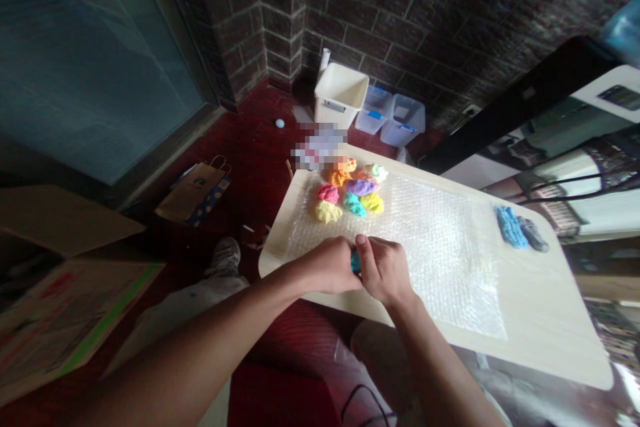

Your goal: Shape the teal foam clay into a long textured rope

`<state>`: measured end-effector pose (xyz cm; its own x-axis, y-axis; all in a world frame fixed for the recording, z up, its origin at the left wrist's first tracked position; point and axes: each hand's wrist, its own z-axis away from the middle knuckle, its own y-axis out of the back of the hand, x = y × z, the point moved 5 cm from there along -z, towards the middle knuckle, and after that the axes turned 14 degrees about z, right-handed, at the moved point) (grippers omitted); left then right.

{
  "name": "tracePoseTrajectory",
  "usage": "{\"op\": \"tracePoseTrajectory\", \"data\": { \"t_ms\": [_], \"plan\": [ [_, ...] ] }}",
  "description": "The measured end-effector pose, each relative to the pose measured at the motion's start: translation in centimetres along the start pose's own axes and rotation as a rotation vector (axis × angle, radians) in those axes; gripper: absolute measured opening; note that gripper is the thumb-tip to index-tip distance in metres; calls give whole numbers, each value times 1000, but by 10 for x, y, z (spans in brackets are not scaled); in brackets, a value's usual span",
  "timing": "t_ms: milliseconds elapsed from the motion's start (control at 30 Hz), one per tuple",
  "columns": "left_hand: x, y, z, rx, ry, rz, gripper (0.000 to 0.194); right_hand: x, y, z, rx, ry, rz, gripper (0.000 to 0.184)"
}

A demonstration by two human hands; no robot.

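My left hand (334, 265) and my right hand (385, 265) meet above the near edge of the table, both with fingers curled. Between them shows a small dark teal-blue piece (355, 261), mostly hidden by the fingers, so its kind is unclear. Just beyond my hands, crumpled soft lumps lie in a cluster: a pale yellow lump (328, 212), a red-pink lump (328, 193), a turquoise lump (354, 204), a bright yellow lump (373, 203), a purple lump (361, 187), an orange lump (340, 177) and a whitish-green lump (376, 172). They rest on bubble wrap (435, 247).
The bubble wrap covers much of the pale table (545, 307). At its right end lie a blue knitted-looking bundle (511, 227) and a grey bundle (533, 233). Beyond stand a white bin (342, 87) and clear boxes (403, 120). A paper bag (193, 192) and cardboard box (70, 307) are left.
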<state>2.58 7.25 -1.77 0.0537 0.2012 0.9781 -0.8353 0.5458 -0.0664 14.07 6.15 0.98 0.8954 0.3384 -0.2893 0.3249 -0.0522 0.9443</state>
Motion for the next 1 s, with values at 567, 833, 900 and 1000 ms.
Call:
{"op": "tracePoseTrajectory", "data": {
  "t_ms": [567,833,900,1000],
  "plan": [
    [33,5,6,52,-328,-127,11,25,-36,12,52,-777,-1010,63],
    [13,7,-5,36,-166,372,31,16,-38,5,-220,-595,-1292,71],
    [10,10,-8,84,-173,393,32,18,-27,4,-193,-510,-1258,59],
    [11,14,-10,146,-184,415,31,21,-12,4,-127,-402,-1154,35]
  ]
}}
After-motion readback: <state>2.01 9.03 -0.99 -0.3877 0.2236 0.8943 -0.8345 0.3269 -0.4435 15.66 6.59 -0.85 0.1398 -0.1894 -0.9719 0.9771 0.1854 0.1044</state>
